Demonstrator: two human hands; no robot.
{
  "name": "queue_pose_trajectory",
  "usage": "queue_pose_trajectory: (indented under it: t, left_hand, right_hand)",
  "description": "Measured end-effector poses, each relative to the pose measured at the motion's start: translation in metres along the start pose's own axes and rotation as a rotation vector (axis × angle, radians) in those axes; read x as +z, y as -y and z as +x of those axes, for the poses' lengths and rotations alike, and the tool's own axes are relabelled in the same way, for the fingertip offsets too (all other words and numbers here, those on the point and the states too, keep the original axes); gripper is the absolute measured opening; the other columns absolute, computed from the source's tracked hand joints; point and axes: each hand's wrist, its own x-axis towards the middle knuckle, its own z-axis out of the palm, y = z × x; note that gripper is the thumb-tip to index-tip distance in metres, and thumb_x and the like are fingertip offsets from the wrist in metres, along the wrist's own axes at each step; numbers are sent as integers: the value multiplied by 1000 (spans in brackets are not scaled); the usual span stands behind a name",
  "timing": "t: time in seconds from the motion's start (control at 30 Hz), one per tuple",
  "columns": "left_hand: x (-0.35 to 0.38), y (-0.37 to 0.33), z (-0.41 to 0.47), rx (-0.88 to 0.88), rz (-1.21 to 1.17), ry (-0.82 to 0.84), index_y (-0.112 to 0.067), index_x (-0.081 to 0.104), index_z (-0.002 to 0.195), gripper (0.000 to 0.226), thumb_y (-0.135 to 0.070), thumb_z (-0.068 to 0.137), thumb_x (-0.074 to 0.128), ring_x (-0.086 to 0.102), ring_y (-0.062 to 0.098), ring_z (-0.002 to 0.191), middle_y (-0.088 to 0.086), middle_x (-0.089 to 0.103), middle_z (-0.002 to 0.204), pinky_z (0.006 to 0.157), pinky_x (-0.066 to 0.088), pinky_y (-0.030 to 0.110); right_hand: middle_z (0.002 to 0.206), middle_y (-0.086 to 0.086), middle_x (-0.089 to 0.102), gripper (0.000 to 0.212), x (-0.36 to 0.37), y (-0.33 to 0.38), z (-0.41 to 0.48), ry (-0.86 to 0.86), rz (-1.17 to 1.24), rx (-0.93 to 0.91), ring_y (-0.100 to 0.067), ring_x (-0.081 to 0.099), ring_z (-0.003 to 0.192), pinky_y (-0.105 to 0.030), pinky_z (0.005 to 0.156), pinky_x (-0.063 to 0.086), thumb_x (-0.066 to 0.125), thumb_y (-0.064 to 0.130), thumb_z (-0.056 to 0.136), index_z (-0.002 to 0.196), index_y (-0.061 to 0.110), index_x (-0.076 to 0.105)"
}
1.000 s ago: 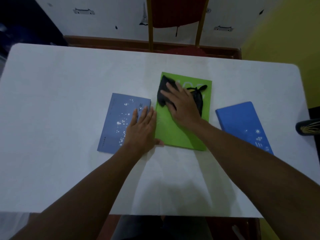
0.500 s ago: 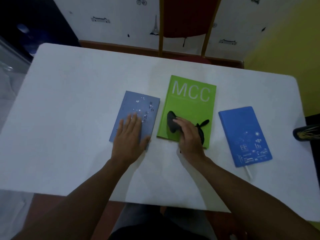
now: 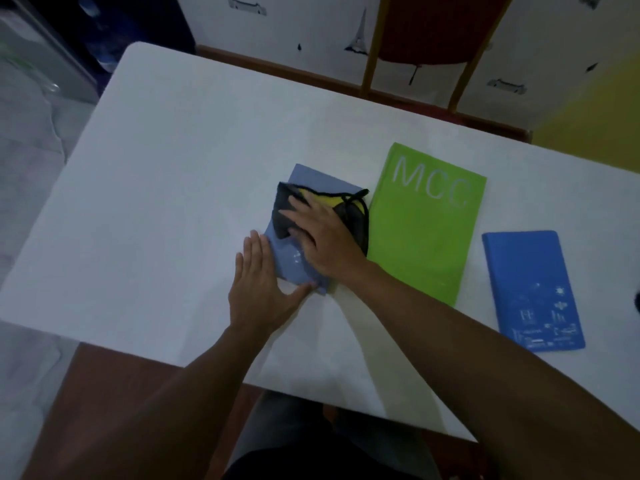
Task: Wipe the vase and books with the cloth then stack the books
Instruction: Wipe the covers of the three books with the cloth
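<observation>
Nearest the front edge of the white bench (image 3: 180, 188), the left hand (image 3: 261, 289) is laid flat and open, fingers together on the bench along the left side of the pale blue book (image 3: 294, 261) and thumb spread against that book's near corner; nothing is gripped by it. Just beyond, the right hand (image 3: 325, 237) is spread palm-down on the dark cloth (image 3: 285, 211), which is pressed onto the far part of the pale blue book; the cloth is held down under the flat palm rather than clutched, and a yellow patch of it is seen past the fingers. Towards the right edge, the bright blue book (image 3: 530, 289) is lain flat, well apart from the hands. Between the two blue books the green book (image 3: 426, 233), lettered MCC, is lain flat, just beside the pale one. Beyond the far edge a wooden chair (image 3: 426, 32) is seen.
</observation>
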Motion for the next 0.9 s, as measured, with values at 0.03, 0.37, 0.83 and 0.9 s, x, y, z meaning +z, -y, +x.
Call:
queue_pose_trajectory:
  t: [0.03, 0.37, 0.83, 0.9]
  left_hand:
    - [0, 0, 1, 9, 7, -9, -10, 2, 160, 118, -80, 79, 53, -1, 24, 156, 11, 0, 169, 127, 8, 44]
    - [4, 2, 2, -32, -58, -3, -10, 0, 160, 131, -88, 69, 53, -1, 24, 156, 8, 0, 169, 126, 7, 40]
    - [-6, 6, 2, 55, 41, 24, -3, 5, 159, 124, -83, 73, 49, 1, 27, 156, 14, 4, 168, 127, 6, 45]
    - [-5, 7, 2, 56, 31, 15, -3, 7, 159, 123, -80, 75, 55, 4, 27, 156, 14, 7, 168, 127, 6, 43]
  right_hand:
    - [151, -14, 56, 36, 4, 1, -11, 31, -33, -90, -37, 42, 148, -51, 121, 33, 64, 16, 100, 135, 8, 67]
    - [156, -17, 48, 39, -27, -44, 20, 111, -249, -91, -49, 31, 150, -64, 119, 31, 67, 13, 95, 134, 8, 68]
    - [123, -22, 73, 33, -46, -49, -26, 443, -25, -561, -48, 61, 127, -59, 101, 54, 90, 4, 76, 106, -3, 80]
    - [124, -25, 72, 30, -61, -60, -8, 429, -92, -522, -50, 60, 127, -61, 99, 54, 88, 2, 77, 105, -5, 79]
